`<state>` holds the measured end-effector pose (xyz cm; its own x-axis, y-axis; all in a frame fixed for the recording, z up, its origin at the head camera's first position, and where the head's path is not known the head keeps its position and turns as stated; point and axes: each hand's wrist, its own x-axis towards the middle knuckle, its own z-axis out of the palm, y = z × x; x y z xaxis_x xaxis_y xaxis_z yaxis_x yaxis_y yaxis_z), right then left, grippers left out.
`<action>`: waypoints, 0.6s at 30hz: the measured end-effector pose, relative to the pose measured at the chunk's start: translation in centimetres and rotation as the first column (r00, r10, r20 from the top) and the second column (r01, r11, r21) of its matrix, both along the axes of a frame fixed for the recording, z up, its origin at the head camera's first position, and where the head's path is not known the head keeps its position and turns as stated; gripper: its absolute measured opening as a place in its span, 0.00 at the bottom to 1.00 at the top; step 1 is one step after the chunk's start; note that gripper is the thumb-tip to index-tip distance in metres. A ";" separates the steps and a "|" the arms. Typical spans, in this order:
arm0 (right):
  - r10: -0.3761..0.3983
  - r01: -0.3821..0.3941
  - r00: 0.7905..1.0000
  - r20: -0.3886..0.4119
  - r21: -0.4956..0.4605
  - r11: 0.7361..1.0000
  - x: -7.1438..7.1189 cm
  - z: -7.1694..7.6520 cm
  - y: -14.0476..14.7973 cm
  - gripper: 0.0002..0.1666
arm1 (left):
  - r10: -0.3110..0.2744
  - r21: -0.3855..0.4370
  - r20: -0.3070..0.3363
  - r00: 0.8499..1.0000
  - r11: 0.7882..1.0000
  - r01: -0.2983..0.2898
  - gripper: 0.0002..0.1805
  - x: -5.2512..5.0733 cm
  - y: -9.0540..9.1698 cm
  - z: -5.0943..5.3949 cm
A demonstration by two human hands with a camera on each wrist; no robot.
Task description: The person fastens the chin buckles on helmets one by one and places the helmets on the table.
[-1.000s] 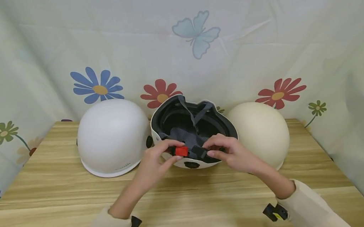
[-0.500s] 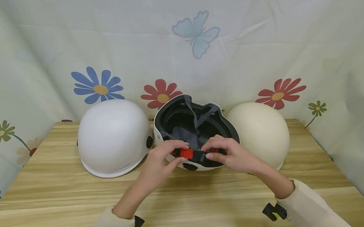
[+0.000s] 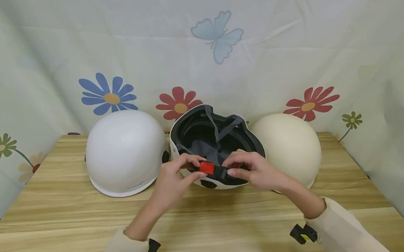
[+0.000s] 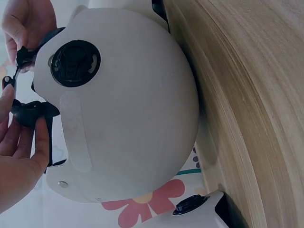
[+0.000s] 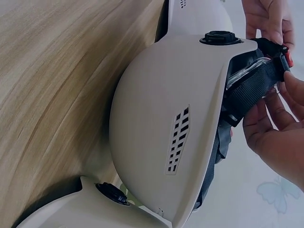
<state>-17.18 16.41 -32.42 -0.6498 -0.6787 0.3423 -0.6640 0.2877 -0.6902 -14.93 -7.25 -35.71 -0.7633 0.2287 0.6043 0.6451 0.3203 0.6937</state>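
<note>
An off-white helmet (image 3: 228, 186) lies upside down mid-table, its dark padded inside facing up. Across its near rim runs the chin strap with a red-and-black buckle (image 3: 207, 168). My left hand (image 3: 175, 179) pinches the buckle's red part between thumb and fingers. From the other side my right hand (image 3: 259, 171) pinches the black strap end (image 3: 221, 172), which meets the red part. Whether the two are fully locked cannot be made out. The right wrist view shows the black webbing (image 5: 254, 90) rising from the shell to the right fingers. Part of the buckle is hidden behind fingers.
On the left a white helmet (image 3: 125, 151) rests dome up; on the right stands a cream helmet (image 3: 289, 147), also dome up. Both are close beside the middle helmet on the wooden table (image 3: 210, 228). A flower-printed cloth (image 3: 139, 48) hangs behind.
The red buckle part and the black strap end, apart one second ago, have come together. The helmet shifted slightly right, and the left hand moved right, then a little back.
</note>
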 end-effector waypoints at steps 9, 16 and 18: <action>-0.015 0.014 0.998 0.058 0.007 1.000 -0.4 0.4 -0.1 0.08 | -0.055 0.048 0.001 0.998 0.997 0.055 0.10 -0.2 -0.1 0.0; -0.005 0.003 0.997 0.074 0.021 1.000 -0.6 0.5 0.0 0.08 | -0.066 0.038 0.038 0.997 0.997 0.064 0.12 -0.2 -0.2 0.1; -0.010 0.007 0.997 0.073 0.030 1.000 -0.6 0.5 0.0 0.08 | -0.069 0.042 0.043 0.997 0.997 0.067 0.12 -0.2 -0.1 0.0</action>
